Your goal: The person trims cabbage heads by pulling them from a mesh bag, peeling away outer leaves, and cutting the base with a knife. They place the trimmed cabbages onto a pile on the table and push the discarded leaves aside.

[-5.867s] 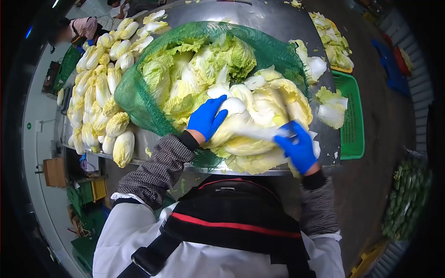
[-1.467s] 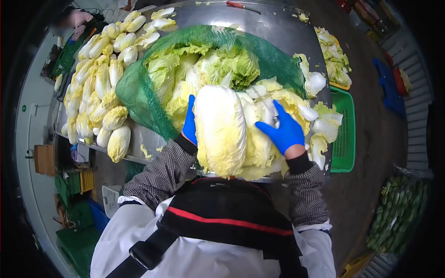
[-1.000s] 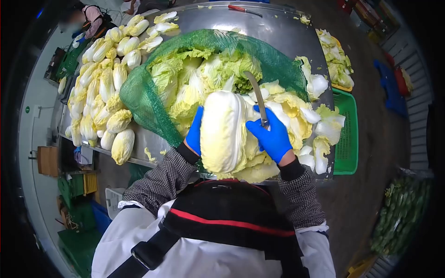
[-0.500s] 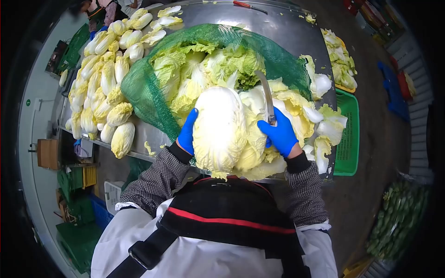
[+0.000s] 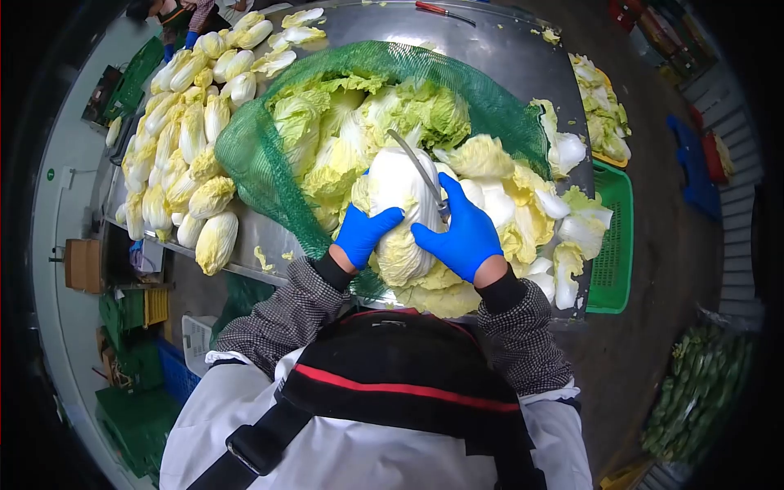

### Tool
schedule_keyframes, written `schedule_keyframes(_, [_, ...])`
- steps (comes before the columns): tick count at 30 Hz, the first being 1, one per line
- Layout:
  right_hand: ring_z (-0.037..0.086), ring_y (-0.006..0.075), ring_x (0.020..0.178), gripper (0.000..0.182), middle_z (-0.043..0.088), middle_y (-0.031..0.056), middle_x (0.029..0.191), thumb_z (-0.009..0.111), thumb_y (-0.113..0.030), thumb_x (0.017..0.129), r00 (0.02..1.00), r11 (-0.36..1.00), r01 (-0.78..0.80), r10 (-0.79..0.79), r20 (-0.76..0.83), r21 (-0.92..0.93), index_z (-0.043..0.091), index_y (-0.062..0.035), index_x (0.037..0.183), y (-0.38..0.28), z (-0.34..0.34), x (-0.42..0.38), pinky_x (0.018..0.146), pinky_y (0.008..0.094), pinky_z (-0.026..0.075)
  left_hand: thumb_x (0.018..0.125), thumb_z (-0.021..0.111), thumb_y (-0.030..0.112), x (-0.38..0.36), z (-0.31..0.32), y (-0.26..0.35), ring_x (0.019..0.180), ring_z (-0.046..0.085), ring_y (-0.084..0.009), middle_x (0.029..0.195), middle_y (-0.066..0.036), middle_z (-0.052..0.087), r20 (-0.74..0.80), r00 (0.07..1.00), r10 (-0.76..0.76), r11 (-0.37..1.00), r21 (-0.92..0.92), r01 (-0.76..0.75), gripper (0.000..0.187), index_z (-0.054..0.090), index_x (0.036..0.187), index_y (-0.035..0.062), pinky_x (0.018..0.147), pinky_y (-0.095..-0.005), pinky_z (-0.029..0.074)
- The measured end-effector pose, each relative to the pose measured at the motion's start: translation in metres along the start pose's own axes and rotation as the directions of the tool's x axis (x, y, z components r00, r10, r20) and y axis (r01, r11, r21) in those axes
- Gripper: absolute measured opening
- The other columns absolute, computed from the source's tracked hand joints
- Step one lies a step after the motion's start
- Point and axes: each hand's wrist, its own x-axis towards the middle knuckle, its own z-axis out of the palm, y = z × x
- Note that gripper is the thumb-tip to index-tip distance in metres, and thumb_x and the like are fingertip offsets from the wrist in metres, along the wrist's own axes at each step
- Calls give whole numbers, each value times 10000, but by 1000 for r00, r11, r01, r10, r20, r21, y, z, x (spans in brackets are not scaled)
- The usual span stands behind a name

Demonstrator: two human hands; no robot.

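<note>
- The big pale cabbage (image 5: 394,189) is between the two hands, near the front edge of the counter (image 5: 514,61), over some loose leaves (image 5: 447,302).
- The left hand (image 5: 366,233) has its fingers bent around one side, with the thumb on top, maybe so the cabbage can't roll.
- The right hand (image 5: 464,237) holds the curved knife (image 5: 422,173) and hugs the other side with its thumb. The blade points up and away, probably to keep it off the fingers.
- The green net (image 5: 261,184) lies open around leafy cabbages (image 5: 298,131), maybe so they are easy to reach.
- The pile of pale cabbages (image 5: 192,139) sits off to the left, perhaps to keep them apart.
- The right hand hides most of the knife's handle.
- The cabbage hides some left fingers, and I can't see its underside.
- Another person (image 5: 180,18) is cut off at the top.
</note>
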Motion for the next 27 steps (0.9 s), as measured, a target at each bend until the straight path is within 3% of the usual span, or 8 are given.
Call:
schedule_keyframes(14, [619, 305, 788, 568, 626, 144, 927, 591, -209, 701, 989, 991, -131, 133, -62, 35, 449, -82, 1236, 13, -8, 1, 706, 391, 491, 734, 698, 146, 10, -11, 4, 1119, 456, -188, 1229, -107, 473, 92, 994, -61, 981, 189, 43, 681, 334, 1292, 11, 951, -326, 372])
schedule_keyframes(16, [621, 225, 781, 513, 615, 109, 964, 565, -141, 733, 995, 827, -72, 100, -20, 557, 449, -32, 1222, 49, -21, 5, 695, 340, 504, 756, 678, 150, 7, -24, 9, 1124, 456, -190, 1242, -109, 467, 137, 978, -159, 977, 164, 135, 654, 335, 1296, 12, 952, -330, 374])
schedule_keyframes(18, [602, 167, 807, 455, 593, 90, 990, 545, -102, 769, 997, 755, 68, -36, -62, 653, 451, 13, 1198, 70, -53, 10, 695, 295, 504, 848, 554, 309, 3, -34, 11, 1183, 433, -264, 1316, -152, 409, 279, 910, -306, 782, -471, 408, 625, 293, 1341, 27, 1005, -405, 339])
schedule_keyframes(19, [597, 164, 849, 437, 595, 93, 983, 555, -131, 785, 999, 761, -5, 35, -34, 649, 457, 27, 1180, 60, -70, 9, 718, 294, 502, 868, 484, 402, 0, -34, 14, 1204, 411, -296, 1336, -168, 384, 254, 920, -300, 798, -461, 388, 643, 275, 1357, 40, 1022, -426, 315])
schedule_keyframes(20, [604, 218, 891, 501, 601, 138, 1013, 588, -174, 772, 973, 747, -221, 211, 92, 626, 438, 8, 1213, 77, -75, 15, 749, 325, 496, 868, 484, 402, 0, -35, 17, 1204, 411, -296, 1336, -168, 384, 250, 922, -295, 799, -464, 382, 643, 275, 1357, 40, 1022, -426, 315])
schedule_keyframes(22, [600, 291, 904, 580, 594, 183, 1020, 625, -226, 759, 940, 864, -309, 216, -263, -396, 408, -28, 1259, 61, -68, 15, 760, 353, 488, 872, 440, 472, -1, -35, 24, 1205, 408, -294, 1343, -161, 379, 334, 908, -251, 665, -622, 413, 660, 279, 1359, 57, 1023, -426, 313])
schedule_keyframes(24, [598, 273, 806, 674, 591, 142, 908, 659, -299, 755, 963, 922, -6, -99, -250, -387, 356, -60, 1308, 73, -49, 14, 665, 347, 494, 877, 391, 512, 5, -19, 31, 1203, 411, -293, 1339, -152, 387, 278, 938, -209, 707, -620, 341, 665, 279, 1363, 72, 1020, -431, 315])
schedule_keyframes(27, [535, 109, 610, 660, 547, 47, 834, 655, -329, 779, 955, 801, -237, 90, 281, 550, 364, -42, 1297, -11, -52, 11, 463, 241, 446, 884, 378, 507, 8, -9, 33, 1196, 418, -284, 1332, -143, 397, 318, 939, -133, 646, -690, 325, 649, 289, 1359, 75, 1012, -427, 327])
